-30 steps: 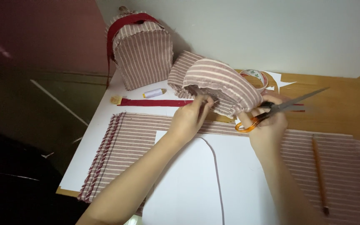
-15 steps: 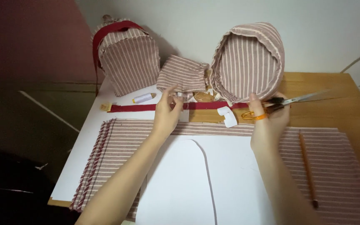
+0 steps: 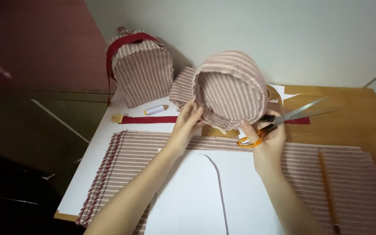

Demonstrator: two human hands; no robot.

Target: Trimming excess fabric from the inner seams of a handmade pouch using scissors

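Note:
My left hand point(image 3: 187, 124) grips the lower left rim of a striped fabric bag shell point(image 3: 230, 89), held upright with its hollow arched opening facing me. My right hand point(image 3: 264, 137) steadies the shell's lower right edge while it holds orange-handled scissors point(image 3: 283, 119), whose blades point right over the wooden table point(image 3: 353, 113). Below both hands lies a white arch-shaped paper pattern point(image 3: 205, 196) on folded striped cloth point(image 3: 131, 152).
A finished striped backpack with a red strap point(image 3: 138, 72) stands at the back left by the wall. A white thread spool point(image 3: 155, 109) and a red strip point(image 3: 149, 119) lie before it. A pencil point(image 3: 327, 182) rests on the cloth at right. Another striped piece point(image 3: 182, 87) sits behind the shell.
The fabric shell was lying on the table; both hands have lifted it, turned it upright and brought its opening round to face me. The scissors stay in the right hand.

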